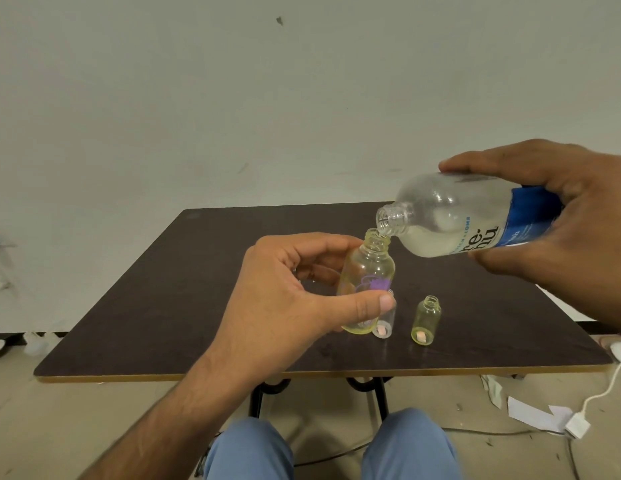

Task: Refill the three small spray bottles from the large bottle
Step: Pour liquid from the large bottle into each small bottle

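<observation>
We see the left hand [285,292] wrapped around a small yellow-tinted spray bottle [368,271], thumb across the front near its base and fingers curled round the far side. The bottle bears a purple print, stands close to upright and has no cap on its threaded neck. Whether its base touches the table [163,306] we cannot tell.

Directly above that grip, the right hand [562,216] holds the large bottle [451,220] tipped nearly on its side, thumb beneath the body and fingers spread over the top, clamped around the blue-labelled end. Its open mouth points down toward the left hand and sits just at the rim of the held bottle's neck. Cloudy pale liquid pools along the lower side of the large bottle, up to its shoulder.

Just below the left thumb, partly hidden behind it, a clear small bottle [385,323] stands on the table, touching or nearly touching the held one; something pinkish shows at its bottom. Beside it, away from the left hand and under the large bottle, a second yellow-tinted small bottle [427,320] stands upright and uncapped, also with a pinkish bit at its base.

Beneath the right hand, off the table edge, a white cable and plug [579,424] lie on the floor near scraps of paper [534,414].
</observation>
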